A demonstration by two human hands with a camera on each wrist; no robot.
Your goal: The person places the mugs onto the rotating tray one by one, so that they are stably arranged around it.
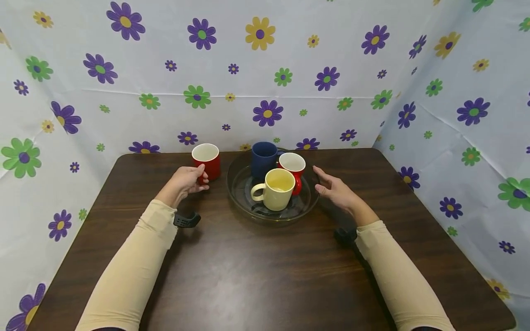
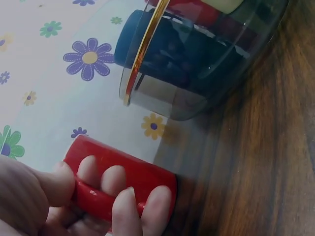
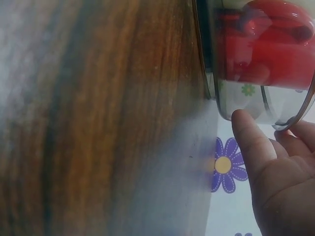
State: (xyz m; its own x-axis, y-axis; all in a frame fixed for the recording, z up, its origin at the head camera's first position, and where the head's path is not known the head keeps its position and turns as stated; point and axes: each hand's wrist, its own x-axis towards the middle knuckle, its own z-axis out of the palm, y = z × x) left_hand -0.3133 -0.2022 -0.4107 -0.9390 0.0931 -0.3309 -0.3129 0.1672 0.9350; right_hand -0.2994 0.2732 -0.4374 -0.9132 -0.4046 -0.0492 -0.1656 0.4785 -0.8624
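Note:
A red mug (image 1: 211,166) with a white inside stands upright at the back left of the table, and my left hand (image 1: 185,182) holds it by its handle. In the left wrist view, the fingers (image 2: 157,209) curl through and around that handle. To the right is a round clear glass bowl (image 1: 240,196) with a gold rim. Inside it are a blue mug (image 1: 261,161), a smaller red mug (image 1: 296,168) and a yellow mug (image 1: 278,193). My right hand (image 1: 338,196) is at the bowl's right side, its fingers extended and the thumb near or touching the glass.
The dark wooden table (image 1: 256,276) carries the bowl and the mugs. A white flowered sheet (image 1: 232,46) hangs close behind the back edge and along both sides. Dark bands with small devices (image 1: 187,219) sit at both wrists.

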